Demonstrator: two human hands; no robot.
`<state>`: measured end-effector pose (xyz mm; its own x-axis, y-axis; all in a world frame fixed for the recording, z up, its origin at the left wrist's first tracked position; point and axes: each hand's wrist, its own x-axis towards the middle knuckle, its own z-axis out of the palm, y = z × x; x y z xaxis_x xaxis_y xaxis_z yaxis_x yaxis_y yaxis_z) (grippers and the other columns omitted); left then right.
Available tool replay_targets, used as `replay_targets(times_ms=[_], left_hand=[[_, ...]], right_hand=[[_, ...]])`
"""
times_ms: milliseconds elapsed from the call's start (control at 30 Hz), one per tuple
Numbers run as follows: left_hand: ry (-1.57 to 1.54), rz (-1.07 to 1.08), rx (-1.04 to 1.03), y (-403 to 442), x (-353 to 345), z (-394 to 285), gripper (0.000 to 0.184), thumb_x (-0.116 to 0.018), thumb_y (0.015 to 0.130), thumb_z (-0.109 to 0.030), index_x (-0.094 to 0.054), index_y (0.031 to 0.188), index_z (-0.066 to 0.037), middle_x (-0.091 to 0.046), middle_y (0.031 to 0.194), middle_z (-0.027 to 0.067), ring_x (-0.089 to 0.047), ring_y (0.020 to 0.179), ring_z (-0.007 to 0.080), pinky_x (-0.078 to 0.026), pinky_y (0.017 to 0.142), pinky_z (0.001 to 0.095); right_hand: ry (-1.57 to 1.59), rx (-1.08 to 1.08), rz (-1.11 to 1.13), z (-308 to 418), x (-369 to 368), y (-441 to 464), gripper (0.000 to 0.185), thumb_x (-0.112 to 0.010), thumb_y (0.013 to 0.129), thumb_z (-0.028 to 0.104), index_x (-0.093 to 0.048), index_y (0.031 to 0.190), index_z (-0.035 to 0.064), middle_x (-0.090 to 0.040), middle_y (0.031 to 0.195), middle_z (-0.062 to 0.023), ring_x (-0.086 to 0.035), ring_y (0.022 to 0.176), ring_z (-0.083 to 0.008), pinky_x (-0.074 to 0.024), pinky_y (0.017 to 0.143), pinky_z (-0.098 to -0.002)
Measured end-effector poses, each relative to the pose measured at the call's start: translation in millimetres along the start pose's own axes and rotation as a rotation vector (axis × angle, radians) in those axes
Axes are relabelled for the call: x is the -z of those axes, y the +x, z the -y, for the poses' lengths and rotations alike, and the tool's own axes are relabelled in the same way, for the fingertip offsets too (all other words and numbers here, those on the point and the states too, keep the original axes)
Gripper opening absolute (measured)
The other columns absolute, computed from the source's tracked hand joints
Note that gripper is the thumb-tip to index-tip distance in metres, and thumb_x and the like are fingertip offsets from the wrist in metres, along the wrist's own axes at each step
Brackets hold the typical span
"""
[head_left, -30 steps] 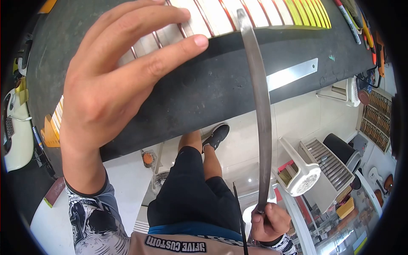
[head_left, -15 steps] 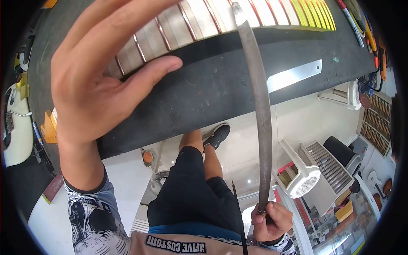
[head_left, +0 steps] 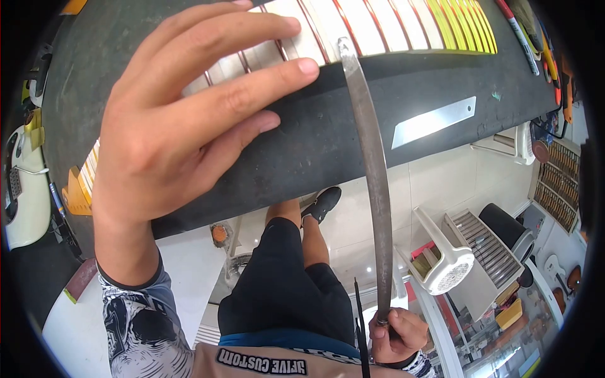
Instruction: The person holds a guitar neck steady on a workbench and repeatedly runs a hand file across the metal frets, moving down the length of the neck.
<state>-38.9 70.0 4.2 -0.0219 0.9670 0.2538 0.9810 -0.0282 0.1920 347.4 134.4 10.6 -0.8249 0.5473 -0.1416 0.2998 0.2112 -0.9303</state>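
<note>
A guitar neck (head_left: 378, 28) lies across the top, its copper-coloured frets divided by pale masking tape, with yellow-green tape at the right end. Over its left part is my left hand (head_left: 183, 120), fingers stretched out and spread, a fingertip at the neck's near edge. My right hand (head_left: 398, 337), low in the picture, is closed round the lower end of a long, slightly curved metal file (head_left: 376, 183). The file's bright tip reaches the neck's near edge between two frets; whether it touches cannot be told. Its handle is hidden in my fingers.
A shiny metal strip with a hole (head_left: 435, 121) lies on the dark bench mat (head_left: 265, 170). Markers (head_left: 520, 34) and other tools line the right end. A white guitar body (head_left: 30, 195) is at far left. White stools (head_left: 444, 268) stand below the bench.
My left hand has shifted right and towards me, its fingers now showing over the neck. The file's tip has moved left and nearer, and my right hand has dropped slightly.
</note>
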Motion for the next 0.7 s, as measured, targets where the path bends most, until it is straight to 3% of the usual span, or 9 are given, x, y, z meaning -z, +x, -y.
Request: replay_targets(times_ms=[333,700], left_hand=[[0.006,-0.018,0.026,-3.8,-2.4,0.9,0.050,-0.078,0.063,-0.013,-0.071,0.112,-0.011,-0.064,0.120,0.0135,-0.059,0.114,0.0383,-0.049,0.092,0.0436],[-0.088,-0.029,0.068,-7.1,-2.1,5.3,0.051,-0.078,0.062,-0.021,-0.071,0.112,-0.011,-0.065,0.120,0.0099,-0.059,0.113,0.0377,-0.051,0.091,0.0431]], right_hand=[[-0.155,0.032,-0.022,8.7,-7.5,3.4,0.041,-0.062,0.081,0.001,-0.058,0.122,0.0045,-0.063,0.068,-0.0116,-0.062,0.051,-0.0183,-0.0502,0.050,-0.0280],[-0.258,0.111,0.020,24.2,-1.5,32.2,0.040,-0.060,0.080,0.000,-0.060,0.120,-0.0003,-0.063,0.063,-0.0115,-0.061,0.050,-0.0189,-0.0491,0.049,-0.0279]])
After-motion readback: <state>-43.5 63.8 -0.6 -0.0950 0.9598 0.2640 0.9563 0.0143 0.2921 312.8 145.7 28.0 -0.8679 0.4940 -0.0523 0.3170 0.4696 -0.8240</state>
